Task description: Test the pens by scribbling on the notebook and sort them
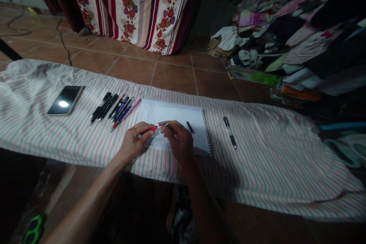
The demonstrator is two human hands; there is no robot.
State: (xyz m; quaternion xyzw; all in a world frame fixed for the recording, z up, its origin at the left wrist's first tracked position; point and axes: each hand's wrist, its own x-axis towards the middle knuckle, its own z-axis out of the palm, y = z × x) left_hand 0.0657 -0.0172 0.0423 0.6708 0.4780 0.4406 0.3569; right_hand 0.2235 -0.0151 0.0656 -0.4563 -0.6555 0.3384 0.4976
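Note:
My left hand (138, 138) is closed around the red barrel of a pen (153, 128). My right hand (180, 140) pinches at the thin pale end of that pen, so both hands meet over the open page. Beneath them lies a spiral notebook (174, 110) with faint writing, its coil along the right side. A short black piece (190, 127), perhaps a pen cap or grip, rests on the page just beyond my right hand. Right of the notebook, a pen with a clear middle and black ends (230, 133) lies alone on the cloth.
Several pens (114, 108) lie side by side left of the notebook. Farther left is a phone (65, 100) reflecting a bright light. A striped cloth (265, 152) covers the long surface. Beyond it are a floral curtain (137, 7) and piled clothes (257, 19) on tiled floor.

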